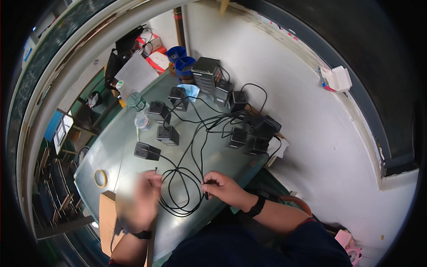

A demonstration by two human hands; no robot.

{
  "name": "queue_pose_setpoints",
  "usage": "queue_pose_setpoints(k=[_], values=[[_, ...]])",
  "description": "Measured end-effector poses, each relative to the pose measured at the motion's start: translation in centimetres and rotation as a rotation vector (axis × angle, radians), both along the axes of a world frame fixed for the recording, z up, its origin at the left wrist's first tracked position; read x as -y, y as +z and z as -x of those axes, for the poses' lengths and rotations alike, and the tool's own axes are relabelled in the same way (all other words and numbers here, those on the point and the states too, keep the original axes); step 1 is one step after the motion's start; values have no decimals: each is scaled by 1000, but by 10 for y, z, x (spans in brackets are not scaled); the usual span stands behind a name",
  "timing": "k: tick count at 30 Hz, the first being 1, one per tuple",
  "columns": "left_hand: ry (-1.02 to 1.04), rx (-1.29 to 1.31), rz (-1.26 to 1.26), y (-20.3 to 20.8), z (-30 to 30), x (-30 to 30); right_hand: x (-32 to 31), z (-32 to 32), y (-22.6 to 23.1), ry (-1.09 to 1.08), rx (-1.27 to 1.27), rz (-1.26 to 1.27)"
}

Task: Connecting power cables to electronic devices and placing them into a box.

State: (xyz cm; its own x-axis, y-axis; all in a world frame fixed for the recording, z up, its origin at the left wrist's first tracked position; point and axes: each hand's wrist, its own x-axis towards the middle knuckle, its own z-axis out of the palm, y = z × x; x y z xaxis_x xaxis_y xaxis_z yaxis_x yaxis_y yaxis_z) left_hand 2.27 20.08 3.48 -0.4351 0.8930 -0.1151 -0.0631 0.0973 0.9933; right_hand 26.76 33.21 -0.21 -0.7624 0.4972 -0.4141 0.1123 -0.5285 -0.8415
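Head view: the left hand [141, 202] is mostly lost to a blurred patch, so its palm and back can't be made out. Its fingertips are bunched near the cable loops, and a short dark tip shows just above them; whether it is pinched can't be told. Both forearms are cut off by sleeves and the lower edge. The near table [218, 158] edge is covered by dark clothing. At the far right of the table, several adapters [268, 126] are overlapped and tangled in cords, so an exact count can't be given. The carton [106, 213] is partly hidden by the left hand and forearm.

The cable [178, 169] is laid in loose loops on the table, between the two hands. At its right side it is pinched between thumb and bent fingers of the right hand [226, 188], with a thicker black end hanging just below the fingertips. The loops' left side is passed close beside the left fingertips; contact there is unclear. A single adapter [147, 151] is lying beyond the left hand, its cord run toward the loops. The tape roll [106, 176] is set to the left, well apart from the right hand.
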Motion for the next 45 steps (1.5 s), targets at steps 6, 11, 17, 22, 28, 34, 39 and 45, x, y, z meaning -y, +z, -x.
queue_pose_setpoints(k=[6, 11, 17, 22, 28, 34, 39, 45], values=[[-371, 628, 280, -33, -68, -50, -14, 9, 38, 281, 223, -715], [-244, 602, 332, -40, -70, -59, -121, -8, 113, 26, 239, -1387], [-224, 447, 329, -59, -79, -65, -231, -10, 80, 290, 675, -1492], [-145, 478, 431, -60, -77, -66, -263, 1, 64, 437, 795, -1381], [-156, 429, 513, -57, -79, -67, -266, -4, 56, 569, 987, -1335], [-139, 517, 524, -59, -75, -70, -270, -18, 52, 505, 816, -1258], [-124, 506, 519, -64, -76, -72, -268, -23, 47, 452, 755, -1309], [-83, 528, 466, -63, -79, -70, -272, -29, 42, 306, 692, -1300]])
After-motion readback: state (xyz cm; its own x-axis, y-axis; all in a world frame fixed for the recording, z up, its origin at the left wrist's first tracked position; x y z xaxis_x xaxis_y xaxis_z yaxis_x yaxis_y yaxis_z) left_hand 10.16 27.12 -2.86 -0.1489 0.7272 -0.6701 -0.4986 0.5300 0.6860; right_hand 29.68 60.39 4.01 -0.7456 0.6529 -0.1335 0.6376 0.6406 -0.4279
